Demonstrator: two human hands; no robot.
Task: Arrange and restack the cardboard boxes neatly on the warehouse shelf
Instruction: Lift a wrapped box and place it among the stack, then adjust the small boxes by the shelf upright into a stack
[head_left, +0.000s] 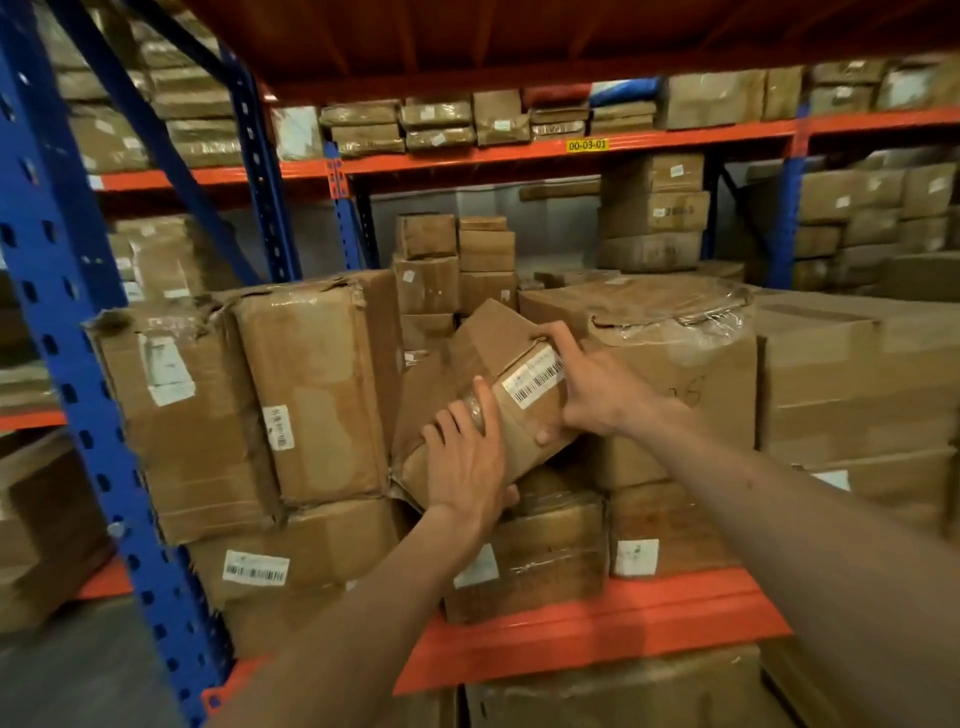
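A small cardboard box (498, 358) with a white barcode label sits tilted in the gap between two stacks on the shelf (597, 623). My left hand (465, 457) grips its lower left end, fingers spread over the taped face and thumb under the bottom edge. My right hand (587, 379) holds its upper right side, fingers over the top edge by the label and thumb under the lower corner. To the left stand two tall worn boxes (311, 389). On the right a large box (675, 374) with torn plastic wrap on top presses against the held box.
A blue upright post (78, 364) stands at the left. The orange shelf beam runs below the stacks. Smaller boxes (452, 270) are piled behind the gap. More stacked boxes fill the right side (857, 374), the row beneath (545, 551) and the upper shelf (467, 122).
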